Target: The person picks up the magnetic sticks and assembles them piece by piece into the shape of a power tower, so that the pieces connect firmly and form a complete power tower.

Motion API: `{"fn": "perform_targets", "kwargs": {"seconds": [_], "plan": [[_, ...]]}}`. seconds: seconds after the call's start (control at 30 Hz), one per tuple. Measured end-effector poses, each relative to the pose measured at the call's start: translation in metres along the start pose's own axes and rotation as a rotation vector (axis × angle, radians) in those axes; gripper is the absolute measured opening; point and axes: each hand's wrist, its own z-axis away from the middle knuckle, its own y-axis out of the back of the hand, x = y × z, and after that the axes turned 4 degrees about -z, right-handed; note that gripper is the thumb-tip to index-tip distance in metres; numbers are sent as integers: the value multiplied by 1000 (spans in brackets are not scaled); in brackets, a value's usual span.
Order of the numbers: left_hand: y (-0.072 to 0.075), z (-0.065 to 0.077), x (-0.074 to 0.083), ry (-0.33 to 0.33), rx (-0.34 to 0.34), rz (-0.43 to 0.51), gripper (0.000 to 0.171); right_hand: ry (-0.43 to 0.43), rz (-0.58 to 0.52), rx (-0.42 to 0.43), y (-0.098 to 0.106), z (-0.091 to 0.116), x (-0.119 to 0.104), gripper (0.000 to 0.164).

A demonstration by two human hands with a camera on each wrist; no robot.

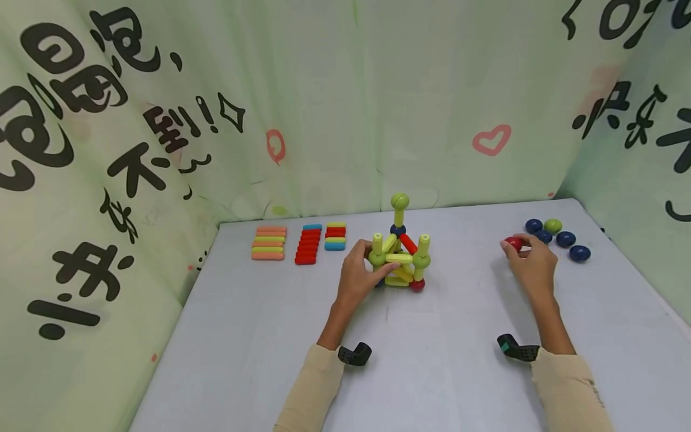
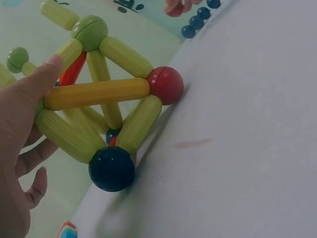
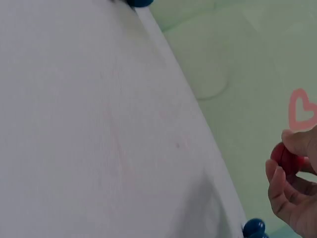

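Near the middle of a white table [image 1: 442, 348], a person's left hand [image 1: 360, 270] grips the left side of a toy frame [image 1: 399, 258] built of sticks and balls, thumb across the front and fingers behind. Whether the whole base touches the tabletop cannot be told. A green ball [image 1: 400, 201] tops the frame's rear post, and a red corner ball [image 1: 417, 285] sits low at its front right.

Well apart to the right, the right hand [image 1: 534, 264] pinches a loose red ball [image 1: 513, 243] between thumb and fingers, just beside four blue balls [image 1: 565, 239] and a loose green ball [image 1: 553, 226].

Left of the frame, toward the table's far edge, three rows of sticks lie: orange and yellow sticks [image 1: 268, 243], red sticks [image 1: 307, 247] behind which lies one blue stick [image 1: 312, 227], and a shorter mixed row [image 1: 335, 236]. A pale green curtain [image 1: 335, 120] printed with black characters hangs behind.
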Motion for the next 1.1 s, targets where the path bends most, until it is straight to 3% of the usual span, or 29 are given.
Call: {"fn": "perform_targets", "kwargs": {"seconds": [0.13,0.33,0.47,0.7,1.1], "plan": [[3,-1,0,-6,-13,-6,53,127,-188,-101,-14,4,-30,47],[4,0,1,-44,6,-16,50,188,-509,-229,-25,17,-82,48],[4,0,1,-45,2,-10,49,291,-627,-293,-27,24,-109,44],[2,-1,0,-13,-27,-8,50,450,-617,-387,-33,29,-128,41],[4,0,-1,-22,-36,0,49,467,-498,-402,-38,30,-123,55]]}}
